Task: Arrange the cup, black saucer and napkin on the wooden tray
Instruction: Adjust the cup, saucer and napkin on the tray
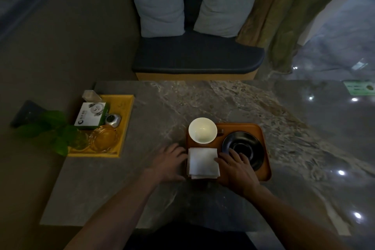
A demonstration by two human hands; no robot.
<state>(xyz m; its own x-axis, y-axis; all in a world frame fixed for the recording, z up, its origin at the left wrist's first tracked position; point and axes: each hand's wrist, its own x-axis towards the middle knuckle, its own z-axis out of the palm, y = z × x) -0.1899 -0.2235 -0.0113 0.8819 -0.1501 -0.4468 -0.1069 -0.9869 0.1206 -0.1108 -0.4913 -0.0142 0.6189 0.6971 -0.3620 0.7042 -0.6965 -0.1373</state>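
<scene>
A brown wooden tray [263,138] lies on the marble table. In its far left corner stands a white cup [202,133], upright and empty. The black saucer [246,144] fills the tray's right half. A stack of white napkins [203,163] rests at the near left of the tray. My left hand [169,161] lies on the table, its fingertips against the napkins' left edge. My right hand [238,166] is flat on the tray, fingers spread, touching the napkins' right edge and overlapping the saucer's near rim. Neither hand holds anything.
A yellow tray [126,115] at the table's left holds a white-green box [91,115], a glass ashtray [104,138], a small metal object [113,120] and a leafy plant [50,128]. Beyond the table stands a dark bench [194,57] with two grey cushions.
</scene>
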